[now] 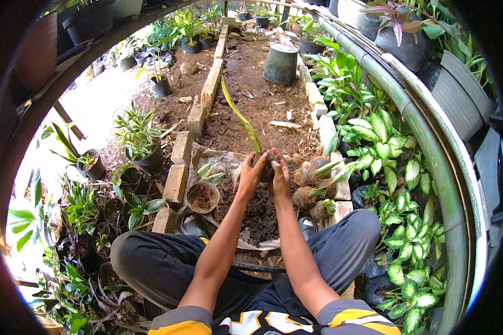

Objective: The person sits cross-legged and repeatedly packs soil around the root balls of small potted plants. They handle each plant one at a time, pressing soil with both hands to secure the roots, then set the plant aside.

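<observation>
Between my two hands is a dark root ball of soil [268, 171], cupped from both sides. A long yellow-green snake plant leaf [244, 119] rises from it and leans away to the left. My left hand [250, 173] presses on its left side, and my right hand [280, 176] covers the right side. Loose dark potting soil [261, 213] lies below them on a sheet of sacking [218, 155]. Left of my hands stands a pot with brown fibrous filling [203, 197]. To the right, several wrapped root balls [305, 197] with short leaves lie together.
Rows of bricks [211, 83] edge the bare soil bed ahead. An upturned black bucket [281, 63] stands farther off on it. Potted plants [144, 142] crowd the left, and variegated dieffenbachia [379, 138] line the right beside a bamboo rail [427, 167].
</observation>
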`<move>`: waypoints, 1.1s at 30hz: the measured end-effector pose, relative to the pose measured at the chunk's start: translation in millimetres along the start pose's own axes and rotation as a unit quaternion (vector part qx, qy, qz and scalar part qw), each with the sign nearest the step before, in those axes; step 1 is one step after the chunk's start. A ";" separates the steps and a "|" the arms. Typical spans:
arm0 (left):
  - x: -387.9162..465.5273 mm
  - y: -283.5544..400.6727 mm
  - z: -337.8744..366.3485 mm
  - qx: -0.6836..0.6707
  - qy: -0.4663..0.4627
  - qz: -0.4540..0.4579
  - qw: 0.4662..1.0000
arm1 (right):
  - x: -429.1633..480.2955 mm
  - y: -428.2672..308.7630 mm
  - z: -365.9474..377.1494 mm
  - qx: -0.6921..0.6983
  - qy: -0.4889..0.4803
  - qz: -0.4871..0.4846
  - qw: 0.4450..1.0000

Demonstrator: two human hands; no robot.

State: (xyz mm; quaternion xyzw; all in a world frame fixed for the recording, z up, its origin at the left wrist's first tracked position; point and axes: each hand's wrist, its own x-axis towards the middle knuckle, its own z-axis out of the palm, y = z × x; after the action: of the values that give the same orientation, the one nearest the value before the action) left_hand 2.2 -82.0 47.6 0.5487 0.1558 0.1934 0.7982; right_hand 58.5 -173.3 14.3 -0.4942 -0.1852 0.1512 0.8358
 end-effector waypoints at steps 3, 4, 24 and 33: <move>3.2 -1.5 3.1 0.090 0.070 -0.010 0.993 | -0.9 -1.0 0.4 -0.031 0.023 -0.007 0.999; 5.0 -1.3 1.7 0.064 0.066 -0.013 0.996 | -0.2 -2.7 1.5 -0.046 0.025 -0.013 0.999; 1.3 -23.2 -7.4 -0.264 0.006 -0.073 0.962 | 3.5 -35.1 20.4 -0.178 0.092 0.073 0.977; 4.8 -38.7 1.9 0.020 0.001 -0.082 0.996 | 17.0 -12.9 -17.7 -0.236 -0.003 0.075 0.969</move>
State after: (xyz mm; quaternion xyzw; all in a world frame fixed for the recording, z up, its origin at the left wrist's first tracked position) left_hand 12.6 -93.8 11.9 0.5498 0.2048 0.1241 0.8002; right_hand 82.6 -185.5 20.6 -0.6895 -0.1805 0.1666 0.6814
